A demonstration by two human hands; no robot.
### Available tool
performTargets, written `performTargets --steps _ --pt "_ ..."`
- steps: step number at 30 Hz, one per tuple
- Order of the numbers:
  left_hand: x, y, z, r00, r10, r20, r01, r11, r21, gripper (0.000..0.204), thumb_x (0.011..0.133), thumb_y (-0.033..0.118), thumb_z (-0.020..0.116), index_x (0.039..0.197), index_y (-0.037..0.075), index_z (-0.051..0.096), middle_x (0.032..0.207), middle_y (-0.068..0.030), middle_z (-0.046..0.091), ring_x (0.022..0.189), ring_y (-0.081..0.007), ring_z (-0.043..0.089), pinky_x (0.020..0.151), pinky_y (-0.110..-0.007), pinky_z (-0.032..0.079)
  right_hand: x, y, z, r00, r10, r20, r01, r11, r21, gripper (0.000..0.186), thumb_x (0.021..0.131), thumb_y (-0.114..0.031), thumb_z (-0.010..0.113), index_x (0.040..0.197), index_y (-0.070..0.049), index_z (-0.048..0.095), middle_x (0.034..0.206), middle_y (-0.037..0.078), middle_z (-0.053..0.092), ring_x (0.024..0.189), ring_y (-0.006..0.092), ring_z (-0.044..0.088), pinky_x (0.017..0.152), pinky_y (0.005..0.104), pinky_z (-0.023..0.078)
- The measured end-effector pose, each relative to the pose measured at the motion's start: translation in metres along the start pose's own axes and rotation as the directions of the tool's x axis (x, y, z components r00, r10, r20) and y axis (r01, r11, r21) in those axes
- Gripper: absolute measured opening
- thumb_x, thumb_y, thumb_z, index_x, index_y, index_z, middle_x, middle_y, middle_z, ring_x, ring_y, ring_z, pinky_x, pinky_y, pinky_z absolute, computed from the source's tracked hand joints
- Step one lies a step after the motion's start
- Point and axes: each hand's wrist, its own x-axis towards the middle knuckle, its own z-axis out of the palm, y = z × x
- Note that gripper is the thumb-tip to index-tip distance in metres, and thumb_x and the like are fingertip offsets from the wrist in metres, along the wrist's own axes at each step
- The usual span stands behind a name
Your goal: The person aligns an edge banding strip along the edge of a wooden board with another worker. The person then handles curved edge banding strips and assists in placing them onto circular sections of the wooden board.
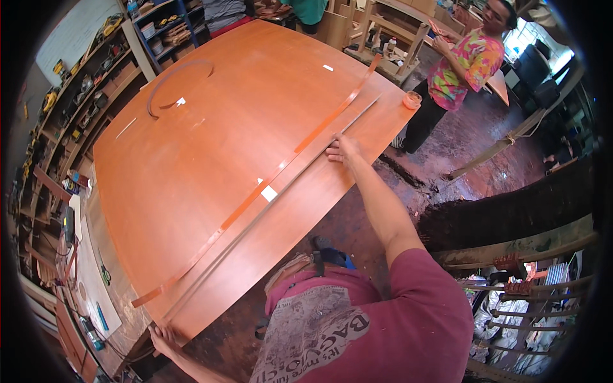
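Observation:
A large orange-brown wood panel [211, 134] spans the worktop. Along its near side runs a long, thin grey strip [278, 203], roughly parallel to a glossy orange band [246, 203]. My right hand [345, 150] rests on the strip toward its far end, fingers spread and touching it. At the panel's near left corner, my left hand [164, 339] touches the edge close to the strip's other end, with its fingers apart. A small white patch [268, 193] shows between band and strip. Farther back lies a dark curved strip [152, 102].
An orange tub [412, 99] sits at the panel's right corner. Beyond it stands another person [461, 70] in a bright patterned shirt. Scissors [105, 275] lie on the left bench. Tool shelves [83, 115] line the left wall; a wooden frame [393, 35] stands behind.

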Motion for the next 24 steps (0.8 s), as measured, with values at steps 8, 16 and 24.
performTargets --steps 8,16,24 --pt "-0.022 0.005 0.035 0.977 -0.012 0.214 0.022 0.999 -0.045 0.023 0.099 0.025 0.057 0.105 0.004 0.064 0.081 0.0030 0.060 0.068 -0.0052 0.051 0.061 -0.022 0.043 0.005 -0.014 -0.005 0.994 0.094 0.049 -0.088 0.990 -0.110 0.046 0.087 -0.027 0.067 0.119 0.005 0.059 0.116 0.022 0.064 0.079 0.0260 0.069 0.050 0.0348 0.057" --pt "-0.011 -0.002 0.036 0.968 0.108 0.227 -0.169 0.947 0.272 0.030 0.096 0.021 0.063 0.115 -0.002 0.063 0.080 -0.0030 0.061 0.069 -0.0087 0.054 0.050 -0.025 0.042 -0.001 -0.022 -0.009 0.997 0.063 0.049 -0.058 0.993 -0.105 0.034 0.088 -0.024 0.071 0.105 0.004 0.063 0.095 0.016 0.069 0.054 0.0115 0.055 0.043 0.0258 0.047" --pt "0.024 -0.012 0.034 0.965 0.162 0.206 -0.226 0.915 0.335 0.032 0.094 0.020 0.063 0.110 -0.008 0.063 0.084 -0.0082 0.062 0.070 -0.0153 0.058 0.054 -0.029 0.046 -0.001 -0.024 -0.007 0.996 0.032 0.078 -0.020 0.989 -0.148 0.030 0.089 -0.020 0.071 0.100 0.007 0.063 0.090 0.016 0.068 0.048 0.0081 0.040 0.038 0.0240 0.031"
